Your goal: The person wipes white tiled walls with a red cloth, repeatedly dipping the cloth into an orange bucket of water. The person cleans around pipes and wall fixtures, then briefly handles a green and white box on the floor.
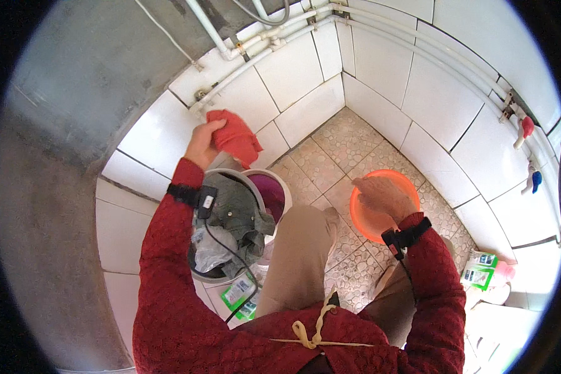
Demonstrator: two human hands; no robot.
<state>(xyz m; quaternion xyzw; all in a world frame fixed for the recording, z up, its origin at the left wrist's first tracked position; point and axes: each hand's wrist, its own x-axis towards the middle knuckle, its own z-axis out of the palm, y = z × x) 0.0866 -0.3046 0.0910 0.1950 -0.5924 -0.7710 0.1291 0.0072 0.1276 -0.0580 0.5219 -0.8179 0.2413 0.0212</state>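
Observation:
My left hand grips a crumpled red cloth, raised near the tiled wall. Below that hand stands a bucket with a pale rim, holding a grey-green garment with buttons and a clear plastic bag. Beside it, partly covered, is a second light-rimmed container with purple contents. My right hand is over an orange plastic basin, back upward and blurred by motion. Its palm is hidden, and whether it touches the basin is unclear.
White pipes run along the tiled walls, with a red-handled tap and a blue-handled tap at right. A pink bottle with a green label lies by the right wall. A green-and-white packet sits near my left knee.

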